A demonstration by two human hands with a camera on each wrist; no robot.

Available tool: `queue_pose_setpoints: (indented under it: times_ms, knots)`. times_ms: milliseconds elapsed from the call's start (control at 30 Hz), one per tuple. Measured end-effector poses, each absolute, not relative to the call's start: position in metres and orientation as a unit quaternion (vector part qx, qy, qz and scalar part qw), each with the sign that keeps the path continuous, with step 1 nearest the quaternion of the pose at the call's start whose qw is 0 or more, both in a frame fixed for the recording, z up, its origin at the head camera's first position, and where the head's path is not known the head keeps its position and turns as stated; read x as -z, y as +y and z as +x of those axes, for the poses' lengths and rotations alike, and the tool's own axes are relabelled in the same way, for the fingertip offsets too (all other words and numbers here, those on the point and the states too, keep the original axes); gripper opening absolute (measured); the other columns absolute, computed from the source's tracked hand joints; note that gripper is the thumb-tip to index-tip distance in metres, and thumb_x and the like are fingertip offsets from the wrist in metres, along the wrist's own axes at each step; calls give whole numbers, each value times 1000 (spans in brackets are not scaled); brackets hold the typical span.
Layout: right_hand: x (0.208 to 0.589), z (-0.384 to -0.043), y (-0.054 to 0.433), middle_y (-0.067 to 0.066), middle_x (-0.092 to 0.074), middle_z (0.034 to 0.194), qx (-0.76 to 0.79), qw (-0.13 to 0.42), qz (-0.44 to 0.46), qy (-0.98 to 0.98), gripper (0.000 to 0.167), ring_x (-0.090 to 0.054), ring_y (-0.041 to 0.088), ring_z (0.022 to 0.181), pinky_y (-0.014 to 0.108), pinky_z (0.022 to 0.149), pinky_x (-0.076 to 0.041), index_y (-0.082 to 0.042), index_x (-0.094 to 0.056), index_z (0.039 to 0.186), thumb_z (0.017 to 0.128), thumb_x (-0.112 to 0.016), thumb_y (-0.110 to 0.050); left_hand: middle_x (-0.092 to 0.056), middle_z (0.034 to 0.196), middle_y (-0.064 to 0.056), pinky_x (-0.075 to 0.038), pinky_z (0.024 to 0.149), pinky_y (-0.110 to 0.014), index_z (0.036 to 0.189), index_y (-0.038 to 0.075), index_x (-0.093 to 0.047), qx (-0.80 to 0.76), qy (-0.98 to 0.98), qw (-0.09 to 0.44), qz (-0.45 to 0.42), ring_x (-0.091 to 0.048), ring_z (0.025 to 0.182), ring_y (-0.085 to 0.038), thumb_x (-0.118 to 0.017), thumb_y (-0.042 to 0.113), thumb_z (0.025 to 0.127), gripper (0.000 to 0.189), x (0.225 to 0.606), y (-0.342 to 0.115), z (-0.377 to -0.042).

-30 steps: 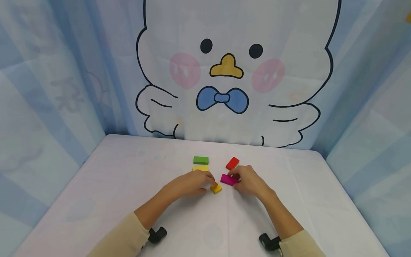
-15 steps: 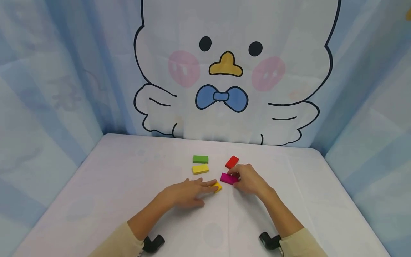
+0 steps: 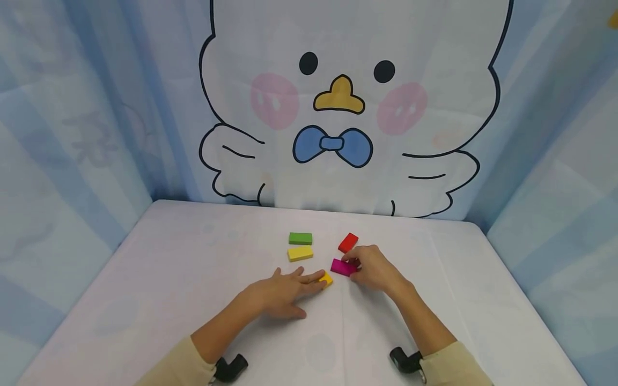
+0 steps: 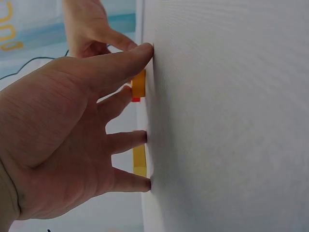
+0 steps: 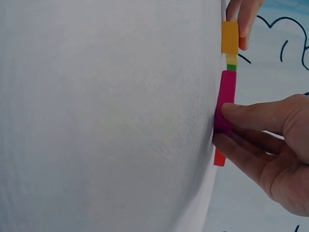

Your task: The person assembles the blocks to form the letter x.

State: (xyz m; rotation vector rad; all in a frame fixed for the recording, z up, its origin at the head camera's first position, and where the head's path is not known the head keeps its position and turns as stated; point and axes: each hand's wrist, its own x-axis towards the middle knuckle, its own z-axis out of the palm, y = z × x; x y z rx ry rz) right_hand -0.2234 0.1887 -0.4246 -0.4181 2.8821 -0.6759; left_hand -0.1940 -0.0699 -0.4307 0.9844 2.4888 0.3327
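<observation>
My left hand (image 3: 285, 294) lies spread low over the white tabletop, its forefingers resting on an orange-yellow block (image 3: 327, 280). In the left wrist view the thumb and lower fingertips touch the cloth, and the orange-yellow block (image 4: 138, 84) shows behind the thumb. My right hand (image 3: 374, 269) pinches the right end of a magenta block (image 3: 341, 267) between thumb and fingers. The right wrist view has that magenta block (image 5: 226, 99) lying along the cloth, the thumb on its near face. The two blocks stand a small gap apart.
Behind the hands lie a green block (image 3: 300, 238), a yellow block (image 3: 300, 253) and a red block (image 3: 348, 242), the red one close to my right fingers. A curtain (image 3: 338, 182) with a cartoon chick hangs along the table's far edge.
My left hand has shifted back toward me and spread its fingers, moving from beside the orange-yellow block to over it and uncovering the yellow block. My right hand keeps its hold on the magenta block.
</observation>
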Motion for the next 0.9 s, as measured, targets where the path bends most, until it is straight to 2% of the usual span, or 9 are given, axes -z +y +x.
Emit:
queue_pose_setpoints:
  times_ms: [533,900]
  knots:
    - [420,-219,188,7,-74,107,221,71,-137,963,35,-67,20,98,36,87,-63,-6,-77,120,85,-82,-2,-18,172,22,-24,119,-75,162,42,-34,-108,903,218,354,-26,159,-35,-75,35,96,78,432,-70,-191]
    - [412,-212,198,6,-73,108,228,66,-138,961,37,-66,22,102,35,85,-63,-9,-77,122,86,-81,-3,-18,173,19,-23,119,-76,162,40,-34,-112,901,223,355,-25,159,-36,-75,33,96,78,429,-69,-191]
